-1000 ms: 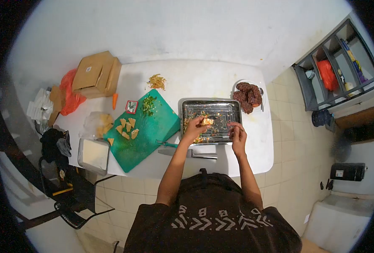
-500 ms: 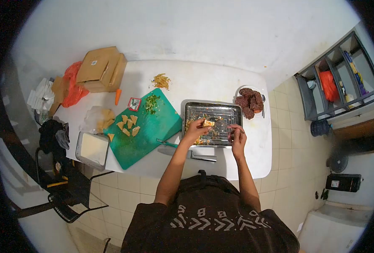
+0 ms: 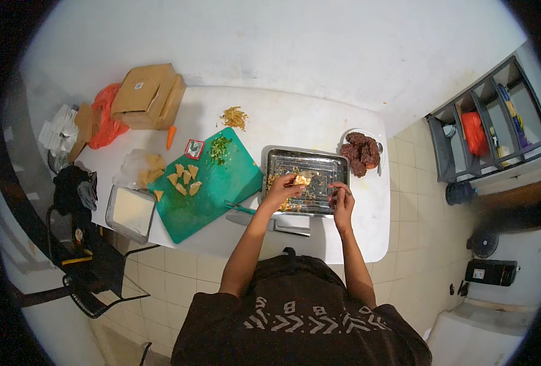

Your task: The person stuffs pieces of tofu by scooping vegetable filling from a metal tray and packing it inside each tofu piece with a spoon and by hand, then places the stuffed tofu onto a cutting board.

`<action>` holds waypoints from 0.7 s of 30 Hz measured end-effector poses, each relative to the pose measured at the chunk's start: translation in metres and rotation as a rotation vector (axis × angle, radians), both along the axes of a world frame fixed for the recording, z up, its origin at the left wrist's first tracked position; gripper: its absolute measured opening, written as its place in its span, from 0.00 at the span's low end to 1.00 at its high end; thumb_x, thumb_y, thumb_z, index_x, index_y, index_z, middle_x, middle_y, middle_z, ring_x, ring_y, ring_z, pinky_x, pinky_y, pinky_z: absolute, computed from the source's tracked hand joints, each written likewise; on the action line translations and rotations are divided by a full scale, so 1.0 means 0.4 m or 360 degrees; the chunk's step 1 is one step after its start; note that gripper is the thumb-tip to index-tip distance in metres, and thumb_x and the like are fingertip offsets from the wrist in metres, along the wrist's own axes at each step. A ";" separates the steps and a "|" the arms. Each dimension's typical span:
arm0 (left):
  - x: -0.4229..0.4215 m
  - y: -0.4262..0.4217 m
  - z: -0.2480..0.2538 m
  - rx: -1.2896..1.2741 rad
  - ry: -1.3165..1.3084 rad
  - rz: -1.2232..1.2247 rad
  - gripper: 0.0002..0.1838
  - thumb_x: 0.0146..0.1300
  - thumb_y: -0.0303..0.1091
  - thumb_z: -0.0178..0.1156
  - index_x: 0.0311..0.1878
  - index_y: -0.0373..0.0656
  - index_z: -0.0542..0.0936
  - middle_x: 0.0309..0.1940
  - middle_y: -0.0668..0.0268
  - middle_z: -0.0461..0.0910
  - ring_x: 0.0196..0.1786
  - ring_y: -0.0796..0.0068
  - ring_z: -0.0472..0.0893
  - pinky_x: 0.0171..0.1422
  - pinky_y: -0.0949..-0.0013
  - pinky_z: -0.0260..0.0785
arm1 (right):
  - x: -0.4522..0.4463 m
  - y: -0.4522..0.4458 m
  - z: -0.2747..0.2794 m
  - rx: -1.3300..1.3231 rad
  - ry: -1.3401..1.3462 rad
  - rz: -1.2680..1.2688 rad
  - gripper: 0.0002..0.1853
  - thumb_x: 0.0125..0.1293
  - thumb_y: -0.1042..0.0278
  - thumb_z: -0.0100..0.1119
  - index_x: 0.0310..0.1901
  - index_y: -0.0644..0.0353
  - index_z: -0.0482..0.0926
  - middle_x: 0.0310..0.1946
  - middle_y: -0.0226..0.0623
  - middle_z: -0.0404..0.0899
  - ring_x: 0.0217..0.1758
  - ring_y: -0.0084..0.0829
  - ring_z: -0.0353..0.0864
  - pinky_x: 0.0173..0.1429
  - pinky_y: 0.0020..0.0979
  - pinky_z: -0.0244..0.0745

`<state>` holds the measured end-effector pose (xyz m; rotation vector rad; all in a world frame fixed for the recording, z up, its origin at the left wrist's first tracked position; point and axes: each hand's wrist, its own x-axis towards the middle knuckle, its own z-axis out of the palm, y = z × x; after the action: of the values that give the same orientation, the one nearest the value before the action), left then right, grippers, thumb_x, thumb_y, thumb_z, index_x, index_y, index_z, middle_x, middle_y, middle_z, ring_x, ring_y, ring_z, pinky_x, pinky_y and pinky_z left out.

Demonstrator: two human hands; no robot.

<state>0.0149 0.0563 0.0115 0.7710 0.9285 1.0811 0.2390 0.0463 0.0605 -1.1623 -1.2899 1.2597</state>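
Over the metal tray (image 3: pixel 307 152), my left hand (image 3: pixel 281 193) is closed around a filled tofu piece (image 3: pixel 301 180), its orange-and-white top showing. My right hand (image 3: pixel 342 204) is over the tray's right side with fingers bent together; whatever they hold, if anything, cannot be made out. Chopped vegetable filling (image 3: pixel 287 206) is scattered in the tray, partly hidden by my left hand. To the left, several tan tofu triangles (image 3: pixel 194 188) and a heap of chopped green herbs (image 3: pixel 220 149) lie on the green cutting board (image 3: pixel 212 204).
A cleaver (image 3: pixel 291 226) and a green-handled peeler (image 3: pixel 238 207) lie near the front edge. At right is a plate of dark reddish-brown food (image 3: pixel 360 152). A carrot (image 3: pixel 171 138), cardboard box (image 3: pixel 145 97), pale-filled container (image 3: pixel 131 213) and yellowish strips (image 3: pixel 234 118) are also on the table.
The camera view has shifted slightly. Both hands stay over the tray; the tofu piece in my left hand has turned a little, and my right fingers have moved slightly.
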 end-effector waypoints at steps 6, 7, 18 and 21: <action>0.001 0.001 -0.011 0.0112 0.0059 -0.0020 0.17 0.66 0.30 0.67 0.56 0.36 0.80 0.45 0.67 0.82 0.46 0.79 0.82 0.48 0.72 0.80 | -0.016 -0.010 -0.008 0.0207 0.0004 -0.0136 0.19 0.80 0.51 0.45 0.49 0.58 0.78 0.29 0.25 0.77 0.25 0.13 0.67 0.26 0.18 0.57; 0.002 0.001 -0.012 0.0103 0.0069 -0.0014 0.17 0.66 0.30 0.67 0.55 0.36 0.80 0.45 0.67 0.82 0.46 0.79 0.82 0.48 0.72 0.80 | -0.008 -0.009 -0.012 0.0188 -0.0013 -0.0086 0.19 0.80 0.51 0.45 0.49 0.58 0.78 0.31 0.26 0.78 0.26 0.13 0.68 0.26 0.18 0.58; 0.003 -0.009 -0.018 0.0022 0.0038 0.0036 0.14 0.66 0.31 0.68 0.52 0.38 0.81 0.44 0.68 0.82 0.44 0.79 0.82 0.47 0.73 0.79 | 0.007 0.001 -0.016 0.0145 -0.0174 0.0118 0.17 0.80 0.55 0.46 0.48 0.61 0.79 0.43 0.32 0.82 0.31 0.17 0.72 0.33 0.20 0.67; 0.001 -0.008 -0.022 0.0002 -0.0033 0.0048 0.14 0.66 0.30 0.67 0.52 0.37 0.80 0.44 0.69 0.81 0.45 0.79 0.82 0.47 0.73 0.79 | 0.002 0.000 -0.013 0.0165 -0.0182 0.0101 0.18 0.80 0.55 0.46 0.47 0.61 0.79 0.43 0.32 0.82 0.31 0.17 0.72 0.33 0.20 0.68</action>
<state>0.0153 0.0531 0.0026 0.7478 0.9242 1.1142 0.2398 0.0464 0.0554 -1.1408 -1.4693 1.1710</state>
